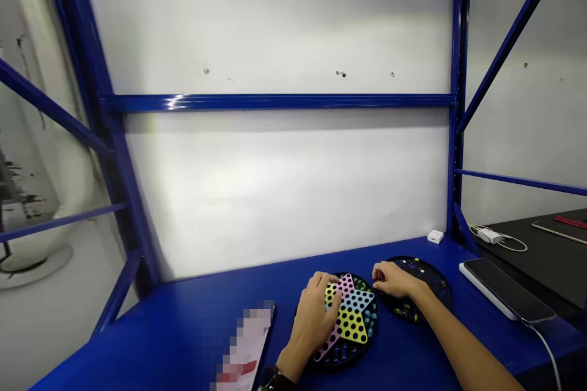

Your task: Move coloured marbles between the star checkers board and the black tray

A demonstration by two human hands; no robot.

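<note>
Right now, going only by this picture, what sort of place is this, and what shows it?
Probably an indoor workstation, perhaps in a workshop or lab: a blue metal-looking frame stands at the back and sides of a blue tabletop, against a white wall with dark marks.

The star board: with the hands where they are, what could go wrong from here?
1. The left hand is over the star board; a bump might jolt the small blue pieces around it.
2. The right hand is at the round black tray; a brush could scatter its small pieces.
3. The white cable runs over the table edge; a snag could tug it.
</note>
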